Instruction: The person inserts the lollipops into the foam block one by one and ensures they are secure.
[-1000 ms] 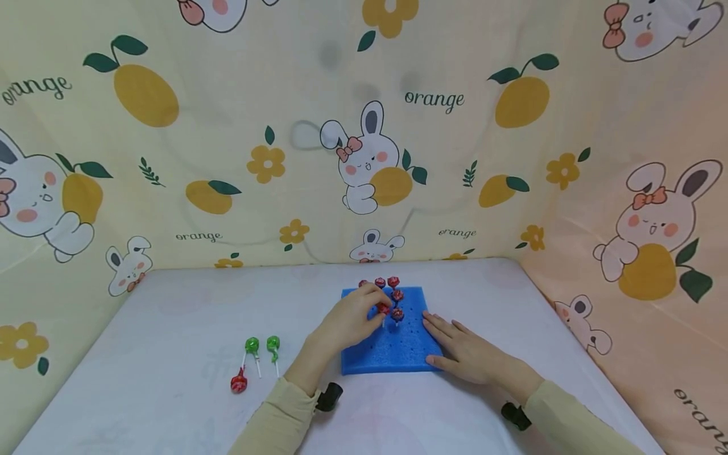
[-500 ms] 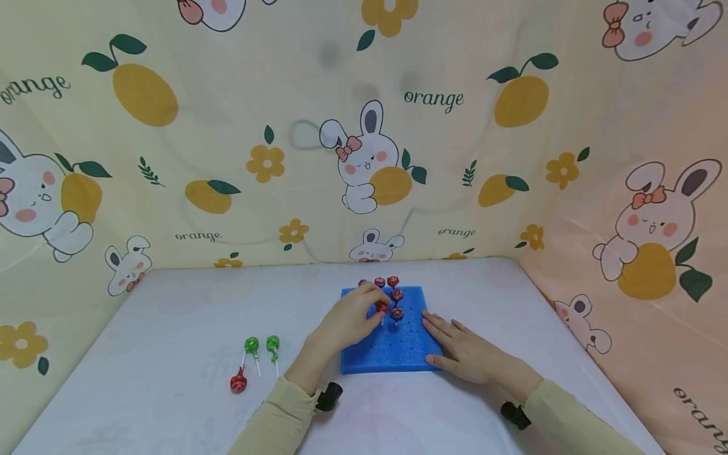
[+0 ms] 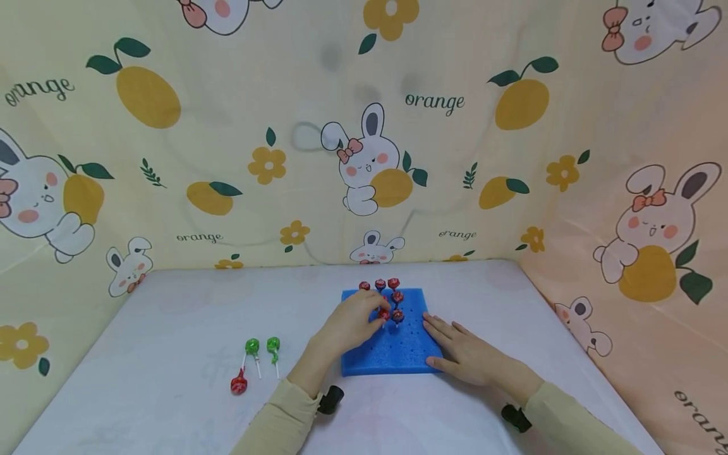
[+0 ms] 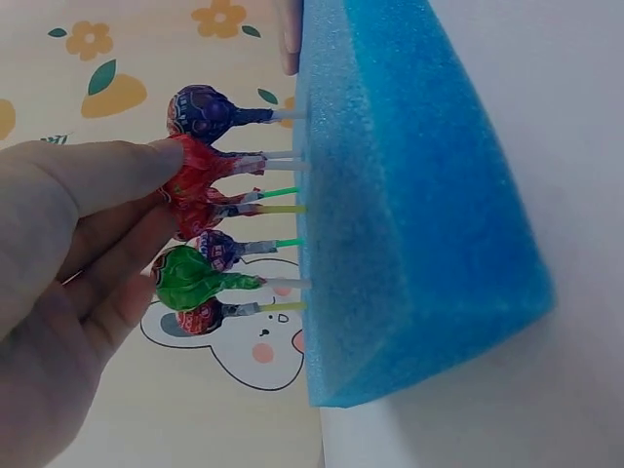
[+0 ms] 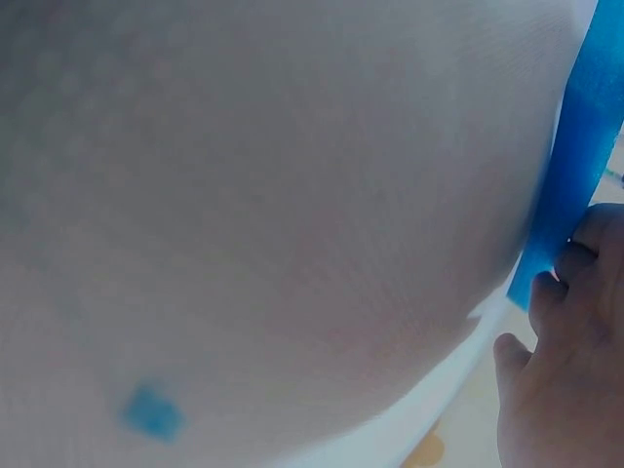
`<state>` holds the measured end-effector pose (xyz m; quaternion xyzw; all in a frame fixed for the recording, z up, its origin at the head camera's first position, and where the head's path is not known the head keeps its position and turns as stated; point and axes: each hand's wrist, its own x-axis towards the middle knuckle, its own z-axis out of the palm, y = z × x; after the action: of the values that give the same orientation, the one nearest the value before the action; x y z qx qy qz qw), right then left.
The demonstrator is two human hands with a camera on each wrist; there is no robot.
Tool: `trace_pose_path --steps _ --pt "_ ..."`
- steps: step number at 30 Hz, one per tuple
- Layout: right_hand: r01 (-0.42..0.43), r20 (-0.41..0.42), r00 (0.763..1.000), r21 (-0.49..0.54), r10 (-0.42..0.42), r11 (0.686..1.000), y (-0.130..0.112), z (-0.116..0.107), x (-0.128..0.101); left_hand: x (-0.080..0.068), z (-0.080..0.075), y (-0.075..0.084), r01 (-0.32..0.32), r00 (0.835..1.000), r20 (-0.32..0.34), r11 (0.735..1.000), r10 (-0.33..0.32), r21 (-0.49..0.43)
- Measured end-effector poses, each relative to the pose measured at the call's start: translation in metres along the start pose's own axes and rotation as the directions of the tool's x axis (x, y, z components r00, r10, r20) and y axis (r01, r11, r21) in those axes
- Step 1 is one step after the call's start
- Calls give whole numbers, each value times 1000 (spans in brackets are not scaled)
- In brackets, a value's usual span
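Note:
A blue foam block [image 3: 398, 354] with rows of small holes lies on the white table. Several red lollipops [image 3: 393, 284] stand upright in its far holes. My left hand [image 3: 372, 317] pinches the wrapped head of one red lollipop [image 3: 384, 313], whose stick touches the foam. In the left wrist view the thumb [image 4: 107, 175] and fingers hold that red lollipop [image 4: 200, 175] among purple [image 4: 200, 110] and green [image 4: 185, 278] ones stuck in the foam block [image 4: 409, 195]. My right hand [image 3: 455, 344] rests flat on the block's right edge, which shows as a blue strip [image 5: 583, 136] beside its fingers [image 5: 575, 263].
Two green lollipops [image 3: 252, 346] [image 3: 273, 344] and a red one [image 3: 239, 383] lie loose on the table [image 3: 170, 328] left of the block. Printed fabric walls [image 3: 364, 126] close in the back and both sides.
My left hand has sunk slightly toward the foam with the red lollipop, uncovering a standing lollipop behind it. The right hand has stayed put.

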<state>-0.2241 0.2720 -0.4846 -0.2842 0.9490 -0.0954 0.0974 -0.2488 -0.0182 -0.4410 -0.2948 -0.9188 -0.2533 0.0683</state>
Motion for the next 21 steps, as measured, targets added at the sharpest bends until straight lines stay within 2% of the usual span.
trace_pose_path --steps 6,9,13,21 --pt "1 -3 1000 -2 -1 1000 -2 -1 -1 1 2 -1 -58 996 -66 992 65 110" --pt "3 -10 1000 0 -3 1000 -2 -2 0 2 2 -1 -65 993 -86 988 78 141" --pt "3 -8 1000 6 -3 1000 -1 -2 0 1 2 0 -59 994 -88 988 72 146" --pt "-1 3 1000 8 1 1000 0 -2 0 -1 -4 6 -27 997 -68 995 34 100"
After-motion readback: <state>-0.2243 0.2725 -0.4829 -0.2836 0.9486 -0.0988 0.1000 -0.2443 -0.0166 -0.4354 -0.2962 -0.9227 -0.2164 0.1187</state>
